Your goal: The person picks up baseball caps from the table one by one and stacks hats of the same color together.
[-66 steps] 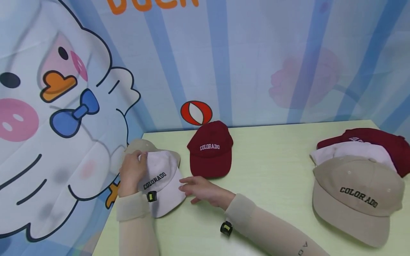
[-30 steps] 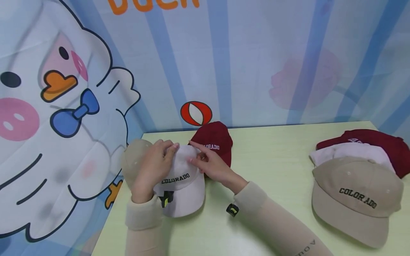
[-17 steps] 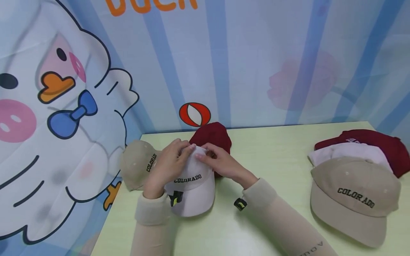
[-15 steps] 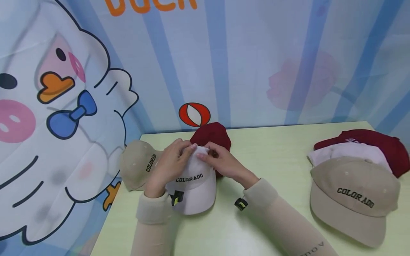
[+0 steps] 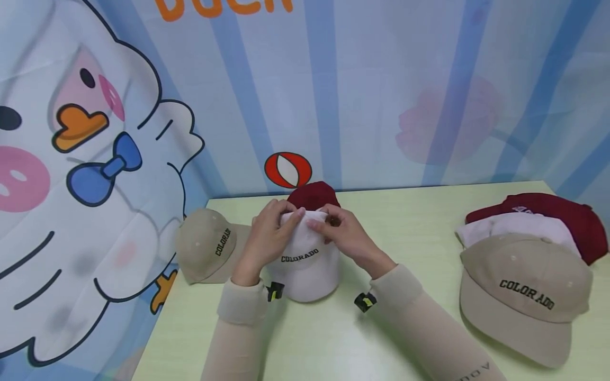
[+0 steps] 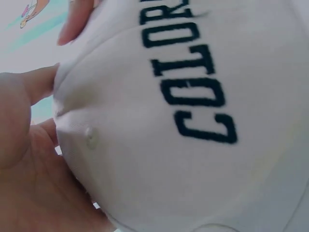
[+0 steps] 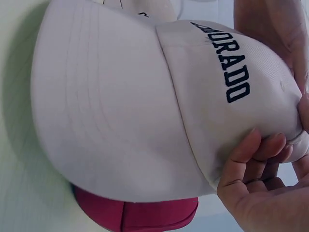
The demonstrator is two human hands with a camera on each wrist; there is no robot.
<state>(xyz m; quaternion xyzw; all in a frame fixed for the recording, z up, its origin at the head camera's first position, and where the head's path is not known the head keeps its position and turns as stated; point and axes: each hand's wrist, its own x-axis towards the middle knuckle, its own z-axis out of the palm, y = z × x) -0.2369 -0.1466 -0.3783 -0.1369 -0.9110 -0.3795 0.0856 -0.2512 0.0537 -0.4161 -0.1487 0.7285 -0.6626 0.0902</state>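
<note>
A white baseball cap (image 5: 305, 275) with dark COLORADO lettering is held between both hands, brim toward the person. My left hand (image 5: 269, 235) pinches the crown at its upper left, thumb in front and fingers behind. At the upper right my right hand (image 5: 352, 235) grips the crown the same way, and its curled fingers (image 7: 253, 159) show in the right wrist view. Directly behind, a dark red cap (image 5: 313, 194) is mostly covered by the white one. On the left a beige cap (image 5: 207, 246) lies on its side, its brim partly hidden by my left hand.
Three more caps stand overlapped at the right of the pale table (image 5: 410, 233): a beige cap (image 5: 529, 286) in front, a white cap (image 5: 519, 227) in the middle and a dark red cap (image 5: 567, 217) at the back. A printed cloth backdrop (image 5: 371, 95) rises behind the table.
The white cap has moved right, away from the beige cap and in front of the red one, and turned upright. My right hand has taken hold of its crown too.
</note>
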